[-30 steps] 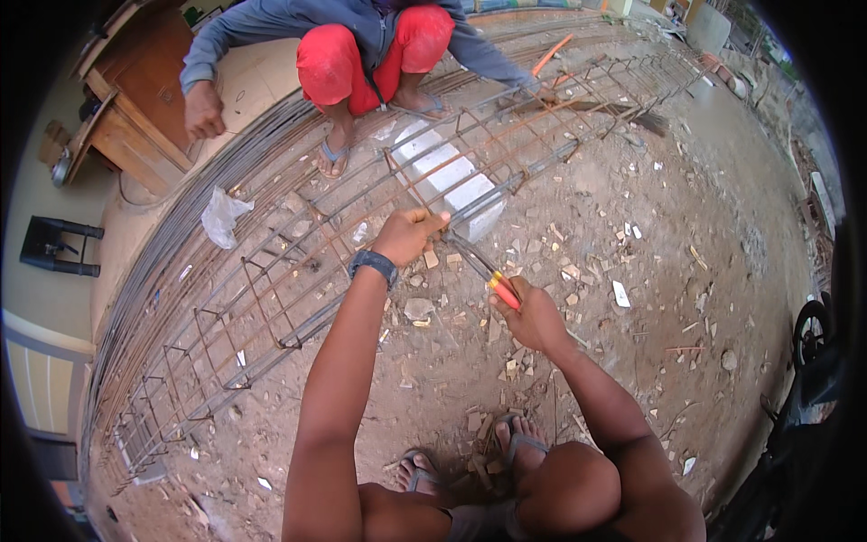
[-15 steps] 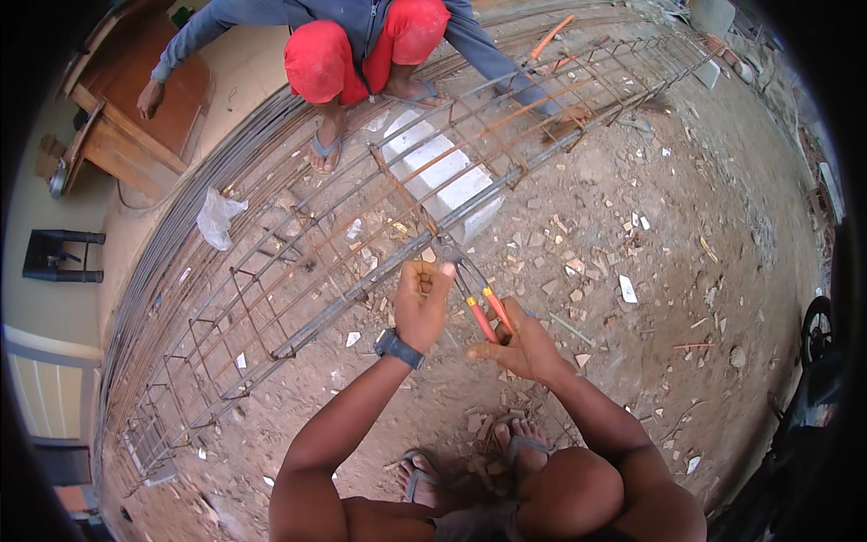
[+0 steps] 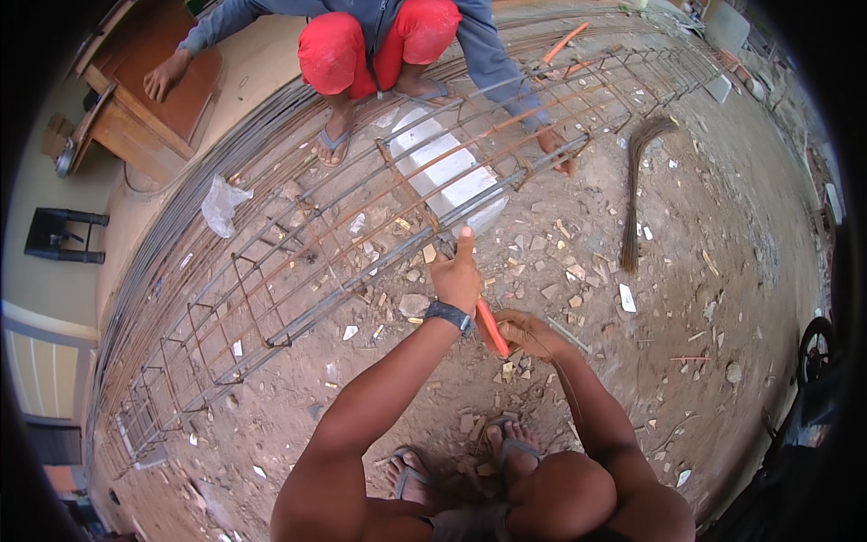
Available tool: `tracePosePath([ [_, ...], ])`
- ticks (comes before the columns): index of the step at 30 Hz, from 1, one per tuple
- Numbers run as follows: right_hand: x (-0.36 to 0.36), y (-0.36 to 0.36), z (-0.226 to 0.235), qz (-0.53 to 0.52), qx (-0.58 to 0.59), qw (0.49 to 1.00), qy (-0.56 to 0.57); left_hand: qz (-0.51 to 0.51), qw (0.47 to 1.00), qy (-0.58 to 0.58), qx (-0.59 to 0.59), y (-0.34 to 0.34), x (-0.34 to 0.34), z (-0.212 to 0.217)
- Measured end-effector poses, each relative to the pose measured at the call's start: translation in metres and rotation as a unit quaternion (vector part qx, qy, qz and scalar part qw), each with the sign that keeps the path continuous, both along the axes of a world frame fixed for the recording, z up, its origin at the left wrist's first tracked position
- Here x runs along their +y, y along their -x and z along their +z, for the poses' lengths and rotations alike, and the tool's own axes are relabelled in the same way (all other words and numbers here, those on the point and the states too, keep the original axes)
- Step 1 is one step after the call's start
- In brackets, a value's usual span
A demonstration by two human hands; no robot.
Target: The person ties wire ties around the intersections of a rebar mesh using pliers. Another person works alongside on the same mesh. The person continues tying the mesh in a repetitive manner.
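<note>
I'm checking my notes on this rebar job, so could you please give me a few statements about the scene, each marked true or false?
1. The left hand reaches to the rebar cage. True.
2. The right hand holds an orange-handled tool. True.
3. The left wrist is bare. False: it wears a dark watch.
4. The co-worker in red trousers stands upright on the far side. False: that person squats.
5. A bundle of thin wires lies on the ground right of the cage. True.
</note>
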State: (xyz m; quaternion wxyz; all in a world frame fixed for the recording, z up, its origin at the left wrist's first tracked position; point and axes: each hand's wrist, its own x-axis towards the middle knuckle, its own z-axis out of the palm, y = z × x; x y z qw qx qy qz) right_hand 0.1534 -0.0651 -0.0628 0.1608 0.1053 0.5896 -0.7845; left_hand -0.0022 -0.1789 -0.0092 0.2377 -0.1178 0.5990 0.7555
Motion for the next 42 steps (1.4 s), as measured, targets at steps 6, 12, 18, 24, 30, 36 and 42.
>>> tracePosePath([
  [6,-0.006,0.014,0.026,-0.123,0.029,0.99,-0.06,0.052,0.983,0.08,0.155,-0.011,0.006,0.012],
  [12,-0.05,0.039,0.03,-0.026,0.057,0.997,-0.034,-0.066,0.994,0.042,0.076,-0.015,-0.027,0.019],
  [18,-0.044,0.034,-0.007,0.018,-0.064,0.913,0.403,-0.233,0.761,0.44,0.417,-0.01,-0.063,0.025],
  [24,-0.049,0.012,-0.039,-0.022,-0.131,0.985,0.109,-0.299,0.749,0.504,0.309,-0.036,-0.155,-0.033],
  [30,-0.028,0.013,-0.017,-0.217,0.105,0.806,-0.541,-0.134,0.956,0.26,0.037,-0.043,-0.226,0.004],
  [36,-0.14,0.064,0.062,-0.008,0.232,0.928,-0.291,-0.104,0.988,0.104,0.054,-0.023,-0.226,0.014],
  [42,-0.172,0.091,0.045,-0.046,0.132,0.904,-0.403,-0.257,0.737,0.475,0.407,0.015,-0.246,0.04],
])
